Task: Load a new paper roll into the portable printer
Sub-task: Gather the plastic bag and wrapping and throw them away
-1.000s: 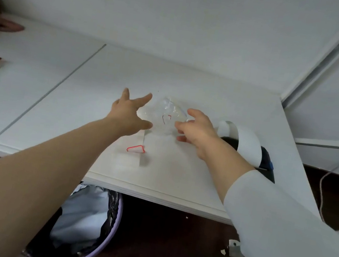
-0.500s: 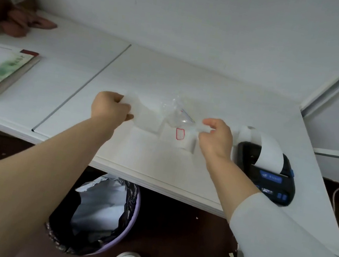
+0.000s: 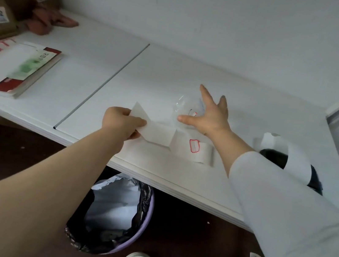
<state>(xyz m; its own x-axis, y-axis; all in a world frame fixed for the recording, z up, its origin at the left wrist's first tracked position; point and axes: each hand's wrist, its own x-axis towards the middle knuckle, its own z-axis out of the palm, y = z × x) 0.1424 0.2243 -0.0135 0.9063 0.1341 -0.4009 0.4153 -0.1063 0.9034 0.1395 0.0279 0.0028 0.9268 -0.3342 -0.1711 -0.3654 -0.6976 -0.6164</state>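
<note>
Since the printer [image 3: 273, 156], out beyond the R wrist, has white paper [image 3: 297, 157] arching from its top, w/ the roll itself hidden and prob. seated inside, the step in hand looks like clearing the leftovers. L hand [image 3: 120, 124] is curled tight on the near end of a loose strip [image 3: 158, 135], thumb on top. From that pinch the strip runs off to the R, kinks at a fold, and seems to end in a red-edged label [image 3: 194, 146] flat on the desk [image 3: 149, 80], just under the R forearm. R hand [image 3: 210, 117] is spread wide, fingers straight, holding nothing, palm over a crumpled clear wrap [image 3: 184, 108] at the thumb tip; can't tell if skin touches film. To do it well, close the R fingers from above so the wrap balls into the palm, since thin film prob. skids and springs back. Raise the L pinch toward the body so the far end lifts clear w/o snagging the R arm. Bin [image 3: 148, 213] sits below the L forearm, so both bits prob. drop there. Keep the R sleeve off the paper arch, or it could tug the feed.
</note>
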